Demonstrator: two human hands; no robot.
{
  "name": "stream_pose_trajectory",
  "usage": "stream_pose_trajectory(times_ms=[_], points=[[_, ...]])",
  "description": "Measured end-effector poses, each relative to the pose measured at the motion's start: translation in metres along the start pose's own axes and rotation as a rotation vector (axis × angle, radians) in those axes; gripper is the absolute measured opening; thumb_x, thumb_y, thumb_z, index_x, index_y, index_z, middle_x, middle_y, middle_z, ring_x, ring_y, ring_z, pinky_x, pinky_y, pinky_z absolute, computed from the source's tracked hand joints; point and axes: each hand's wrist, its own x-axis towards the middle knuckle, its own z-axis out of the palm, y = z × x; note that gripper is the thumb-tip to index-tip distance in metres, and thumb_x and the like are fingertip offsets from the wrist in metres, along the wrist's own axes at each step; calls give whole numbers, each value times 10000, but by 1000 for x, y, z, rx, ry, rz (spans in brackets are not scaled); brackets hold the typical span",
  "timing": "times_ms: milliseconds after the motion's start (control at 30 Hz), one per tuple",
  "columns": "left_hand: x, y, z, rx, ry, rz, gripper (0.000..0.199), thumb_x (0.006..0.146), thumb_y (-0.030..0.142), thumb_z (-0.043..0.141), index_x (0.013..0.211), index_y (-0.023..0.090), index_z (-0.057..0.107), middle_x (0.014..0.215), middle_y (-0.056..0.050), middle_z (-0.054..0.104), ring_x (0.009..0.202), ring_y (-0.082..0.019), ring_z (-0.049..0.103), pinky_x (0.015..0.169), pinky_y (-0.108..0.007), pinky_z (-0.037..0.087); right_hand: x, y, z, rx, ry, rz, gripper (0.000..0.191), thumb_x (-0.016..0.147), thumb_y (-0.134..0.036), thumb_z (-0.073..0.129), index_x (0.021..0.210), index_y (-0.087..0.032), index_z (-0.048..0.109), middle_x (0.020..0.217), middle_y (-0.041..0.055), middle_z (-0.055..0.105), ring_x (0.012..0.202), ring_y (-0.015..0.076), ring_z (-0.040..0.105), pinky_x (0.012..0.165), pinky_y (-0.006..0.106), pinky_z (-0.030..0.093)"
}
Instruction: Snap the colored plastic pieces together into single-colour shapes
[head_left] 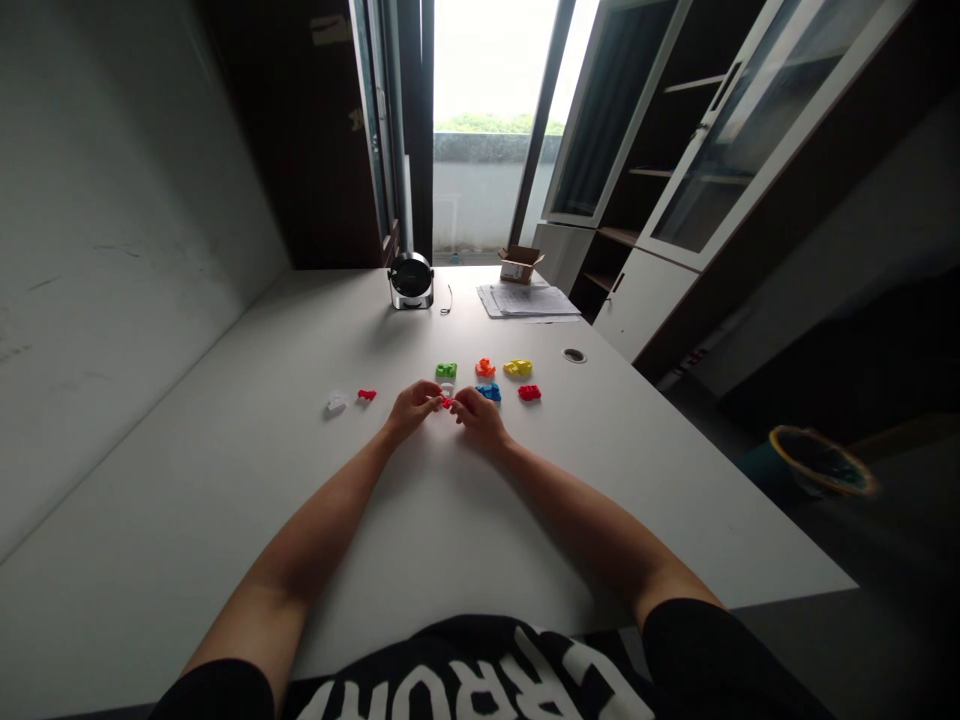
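Observation:
Both hands meet over the middle of the white table. My left hand and my right hand are closed on a small red plastic piece, pinched between the fingertips. Just behind it lies a white piece, partly covered by the fingers. A blue piece sits right behind my right hand. Further back are a green piece, an orange piece and a yellow piece. Another red piece rests to the right. To the left lie a small red piece and a whitish piece.
A round black device on a metal stand stands at the back of the table. Papers and an open cardboard box are at the back right, near a cable hole. A bin stands on the floor to the right.

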Motion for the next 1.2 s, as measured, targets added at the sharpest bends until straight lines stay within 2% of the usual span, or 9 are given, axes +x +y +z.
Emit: stream_pose_trajectory(times_ms=[233,467,600,733,933,1033,1200], points=[[-2,5,1,117,72,69,279,847,391,737,1029,187,682,981,-79,755,793,-181,705,771,-340,576,2,-6,-7,-2,-91,40,422,974,-555,481,846,-217,699,759,21,713,653,167,679,629,286,501],[-2,7,5,127,63,90,285,855,395,733,1054,192,709,1022,-94,767,854,-207,730,828,-373,586,4,-3,-7,43,-78,61,389,914,-582,580,951,-219,718,791,27,728,688,183,689,640,297,526],[-3,7,9,175,33,105,266,858,396,736,1034,197,740,991,-89,769,868,-216,734,848,-383,586,4,-3,-6,96,-72,53,404,882,-605,621,933,-211,693,799,38,739,701,184,681,658,310,554],[-4,13,10,223,61,141,240,879,388,714,1043,215,743,1007,-76,773,922,-223,734,907,-399,573,6,-3,-6,176,-67,69,408,892,-604,608,927,-202,672,831,49,742,672,167,667,623,291,547],[-5,23,12,205,117,163,228,893,384,696,1040,214,736,1053,-80,770,1012,-239,725,965,-414,555,9,-4,-10,144,-206,98,443,923,-606,555,928,-185,692,824,50,728,682,163,672,632,278,530],[-6,23,14,201,100,164,231,897,381,694,1053,218,742,1071,-81,769,1023,-241,725,965,-414,558,10,-5,-12,147,-270,88,451,923,-608,556,928,-178,693,837,53,729,708,166,675,665,286,534],[-6,18,13,233,80,176,246,902,344,692,1115,232,745,1120,-84,761,1055,-247,719,977,-425,562,11,-9,-13,261,-232,89,418,855,-591,663,924,-178,667,861,55,720,747,171,664,704,309,551]])
